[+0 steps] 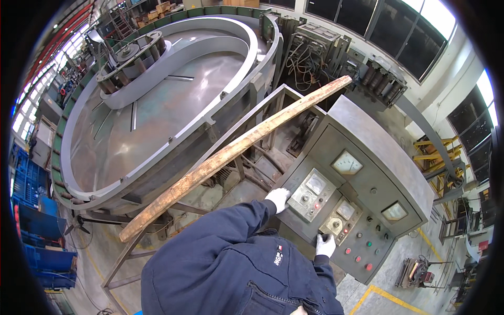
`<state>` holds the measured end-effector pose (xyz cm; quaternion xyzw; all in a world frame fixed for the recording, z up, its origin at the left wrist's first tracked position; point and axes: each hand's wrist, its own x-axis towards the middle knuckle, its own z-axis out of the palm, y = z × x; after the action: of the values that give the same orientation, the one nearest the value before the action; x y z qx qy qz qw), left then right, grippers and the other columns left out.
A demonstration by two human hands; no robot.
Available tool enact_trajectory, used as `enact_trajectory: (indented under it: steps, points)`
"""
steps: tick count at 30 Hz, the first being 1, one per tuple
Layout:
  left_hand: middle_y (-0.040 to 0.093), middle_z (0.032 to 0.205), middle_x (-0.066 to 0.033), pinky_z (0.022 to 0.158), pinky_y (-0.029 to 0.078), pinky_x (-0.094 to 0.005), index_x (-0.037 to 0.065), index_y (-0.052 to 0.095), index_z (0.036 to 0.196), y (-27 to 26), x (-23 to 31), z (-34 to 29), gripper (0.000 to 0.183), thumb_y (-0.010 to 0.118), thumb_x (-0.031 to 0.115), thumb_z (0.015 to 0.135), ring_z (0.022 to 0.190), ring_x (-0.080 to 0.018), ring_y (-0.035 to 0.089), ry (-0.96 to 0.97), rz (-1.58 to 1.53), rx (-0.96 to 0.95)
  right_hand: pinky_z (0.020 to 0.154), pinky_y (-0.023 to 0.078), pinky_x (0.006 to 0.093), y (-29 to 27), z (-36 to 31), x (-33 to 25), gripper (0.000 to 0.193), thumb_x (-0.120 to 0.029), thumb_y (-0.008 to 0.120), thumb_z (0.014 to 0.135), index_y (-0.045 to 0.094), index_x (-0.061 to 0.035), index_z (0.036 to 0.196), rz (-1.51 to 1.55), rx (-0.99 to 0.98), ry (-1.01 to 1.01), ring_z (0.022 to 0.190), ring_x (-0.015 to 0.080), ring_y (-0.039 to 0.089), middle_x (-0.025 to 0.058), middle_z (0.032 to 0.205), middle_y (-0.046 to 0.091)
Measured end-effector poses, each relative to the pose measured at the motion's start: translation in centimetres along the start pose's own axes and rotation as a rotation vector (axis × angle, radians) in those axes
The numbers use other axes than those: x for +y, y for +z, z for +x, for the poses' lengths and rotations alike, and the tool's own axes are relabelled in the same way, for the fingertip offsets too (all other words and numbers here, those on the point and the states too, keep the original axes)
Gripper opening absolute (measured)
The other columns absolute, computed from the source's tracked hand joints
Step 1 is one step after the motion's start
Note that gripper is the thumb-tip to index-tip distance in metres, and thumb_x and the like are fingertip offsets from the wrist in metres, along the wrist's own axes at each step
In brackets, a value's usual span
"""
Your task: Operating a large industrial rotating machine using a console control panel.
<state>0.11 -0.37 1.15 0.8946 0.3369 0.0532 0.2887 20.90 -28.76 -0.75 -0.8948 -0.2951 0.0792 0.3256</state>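
Note:
A grey metal control console [378,157] slopes up in front of me. My left hand [278,199], in a white glove, lies on its left edge, beside a light control plate [312,195] with a dial and small lamps. Its fingers look laid over the edge, with no object visible in them. Lower down, my right hand [325,245], also gloved, is at the bottom corner of a second control plate [341,221], below its round knob [335,224]. The right fingers are bent together against the panel; what they grip is hidden.
A long wrapped bar [236,152] slants across a metal frame left of the console. Beyond it stands a large round machine [168,115] with a curved grey band. Two gauges [347,163] and several push buttons [358,259] sit on the console. Yellow lines [388,295] mark the floor.

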Motion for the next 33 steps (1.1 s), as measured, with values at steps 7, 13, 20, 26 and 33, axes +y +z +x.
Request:
enact_trajectory:
  steps: [7, 13, 20, 26, 33]
  points:
    - [0.070, 0.115, -0.0217, 0.099, 0.054, -0.0517, 0.006, 0.072, 0.110, -0.2, 0.9, 0.6, 0.041, 0.080, 0.034, 0.081, 0.112, -0.0425, 0.066, -0.002, -0.028, 0.103, 0.080, 0.056, 0.0490, 0.2, 0.4, 0.8, 0.037, -0.031, 0.082, 0.087, 0.068, 0.0022, 0.095, -0.004, 0.019, -0.036, 0.088, 0.0459, 0.070, 0.0260, 0.091, 0.073]
    - [0.071, 0.114, -0.0217, 0.098, 0.054, -0.0495, 0.004, 0.072, 0.116, -3.2, 1.9, 0.7, 0.050, 0.085, 0.035, 0.079, 0.111, -0.0413, 0.066, 0.036, -0.098, 0.053, 0.078, 0.055, 0.0485, 0.0, 0.5, 0.0, 0.030, -0.026, 0.083, 0.086, 0.067, -0.0004, 0.089, -0.026, -0.018, -0.032, 0.084, 0.0429, 0.068, 0.0229, 0.088, 0.070]
    - [0.071, 0.116, -0.0207, 0.098, 0.055, -0.0456, 0.003, 0.070, 0.122, -2.5, 2.5, 2.1, 0.053, 0.085, 0.031, 0.080, 0.111, -0.0394, 0.068, 0.099, -0.086, 0.044, 0.079, 0.056, 0.0467, -0.2, 0.3, 0.0, 0.026, -0.024, 0.083, 0.086, 0.071, -0.0019, 0.090, -0.002, -0.045, 0.048, 0.085, 0.0398, 0.070, 0.0206, 0.089, 0.073]
    - [0.071, 0.112, -0.0203, 0.095, 0.055, -0.0467, 0.004, 0.070, 0.121, -1.6, 2.8, 3.8, 0.049, 0.084, 0.030, 0.082, 0.108, -0.0394, 0.068, 0.183, -0.027, 0.063, 0.079, 0.057, 0.0459, -0.4, 0.4, -0.5, 0.027, -0.024, 0.084, 0.086, 0.070, -0.0012, 0.092, 0.010, -0.056, 0.060, 0.085, 0.0397, 0.071, 0.0204, 0.089, 0.073]
    - [0.073, 0.108, -0.0191, 0.092, 0.056, -0.0476, 0.007, 0.072, 0.120, -1.6, 4.5, 5.1, 0.045, 0.083, 0.032, 0.084, 0.105, -0.0400, 0.070, 0.196, 0.010, 0.020, 0.078, 0.057, 0.0457, -0.5, 0.5, -0.6, 0.028, -0.024, 0.084, 0.086, 0.070, -0.0009, 0.093, 0.001, -0.065, 0.060, 0.085, 0.0403, 0.071, 0.0207, 0.089, 0.073]
